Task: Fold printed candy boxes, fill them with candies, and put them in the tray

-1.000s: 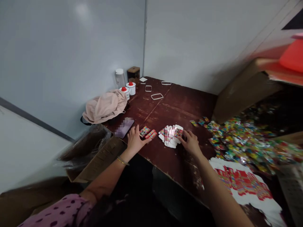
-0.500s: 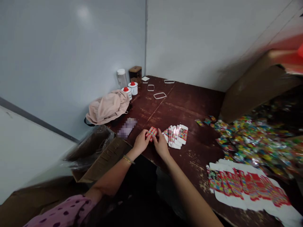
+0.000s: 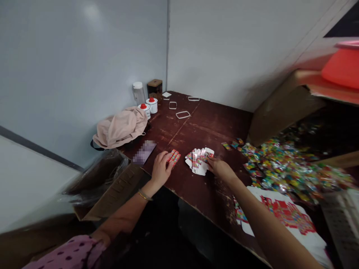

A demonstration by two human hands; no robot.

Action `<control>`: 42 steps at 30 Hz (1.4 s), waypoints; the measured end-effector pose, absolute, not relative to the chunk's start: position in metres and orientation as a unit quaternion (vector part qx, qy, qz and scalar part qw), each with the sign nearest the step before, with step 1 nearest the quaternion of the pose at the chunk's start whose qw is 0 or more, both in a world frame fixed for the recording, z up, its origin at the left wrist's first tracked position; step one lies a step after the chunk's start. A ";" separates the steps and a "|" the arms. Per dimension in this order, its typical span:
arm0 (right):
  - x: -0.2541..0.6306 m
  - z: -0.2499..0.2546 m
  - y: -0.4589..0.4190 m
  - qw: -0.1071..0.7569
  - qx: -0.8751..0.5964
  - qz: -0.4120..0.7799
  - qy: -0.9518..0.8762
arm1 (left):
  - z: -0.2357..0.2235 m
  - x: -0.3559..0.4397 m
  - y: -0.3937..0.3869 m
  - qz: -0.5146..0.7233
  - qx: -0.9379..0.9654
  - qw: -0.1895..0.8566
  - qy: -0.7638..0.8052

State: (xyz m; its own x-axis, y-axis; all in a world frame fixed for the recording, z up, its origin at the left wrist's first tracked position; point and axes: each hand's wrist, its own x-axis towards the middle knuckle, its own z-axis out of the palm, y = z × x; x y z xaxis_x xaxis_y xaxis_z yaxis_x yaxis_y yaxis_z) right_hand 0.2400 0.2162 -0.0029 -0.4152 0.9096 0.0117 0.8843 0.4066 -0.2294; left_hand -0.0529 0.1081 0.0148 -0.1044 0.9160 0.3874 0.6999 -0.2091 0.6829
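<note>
two small red printed boxes [image 3: 174, 157] lie side by side on desk [image 3: 213, 125], long axes slanting away and rightward. left hand [image 3: 160, 170] curls at their left side; cannot tell whether grip clamps. right hand [image 3: 221, 169] touches right edge of fanned flat cartons [image 3: 198, 163], grip's closure unclear.

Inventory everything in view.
table: 1, maroon, centre
small boxes: likely 2, red, centre
carton fans: 2, white/red, centre, right
wrapped pieces: many, multicoloured, right
cardboard boxes: 2+, brown, right, left
blurred item: 1, red, upper right
mugs: 2, white, rear
pitcher: 1, clear, rear
canister: 1, dark, rear
frames: 3+, white, rear
fabric bundle: 1, pink, left
flat item: 1, purple, left
bracelet: 1, gold, left wrist
sleeve: 1, pink, left
left hand: 1, at small boxes
right hand: 1, at central fan
</note>
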 end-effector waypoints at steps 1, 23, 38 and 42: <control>0.238 -0.002 0.214 0.053 -0.541 0.086 -0.835 | 0.020 -0.044 0.102 0.435 0.670 0.154 0.582; 0.190 0.040 0.107 0.021 -0.577 0.042 -0.815 | 0.006 0.020 0.081 0.341 0.299 0.819 0.351; 0.202 0.033 0.040 0.291 -0.445 0.422 -0.735 | 0.009 0.026 0.044 0.216 0.376 0.831 0.347; 0.210 0.046 0.038 0.244 -0.372 0.513 -0.734 | 0.016 0.017 0.043 0.117 0.465 0.825 0.299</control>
State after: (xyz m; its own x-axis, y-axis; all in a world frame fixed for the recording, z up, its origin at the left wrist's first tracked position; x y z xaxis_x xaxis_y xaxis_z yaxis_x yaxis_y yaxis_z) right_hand 0.2103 0.0384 0.0464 -0.6048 0.7961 -0.0225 0.2952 0.1978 -0.9348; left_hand 0.0173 0.0430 0.0157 0.7938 0.4711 -0.3845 0.0854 0.5396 0.8376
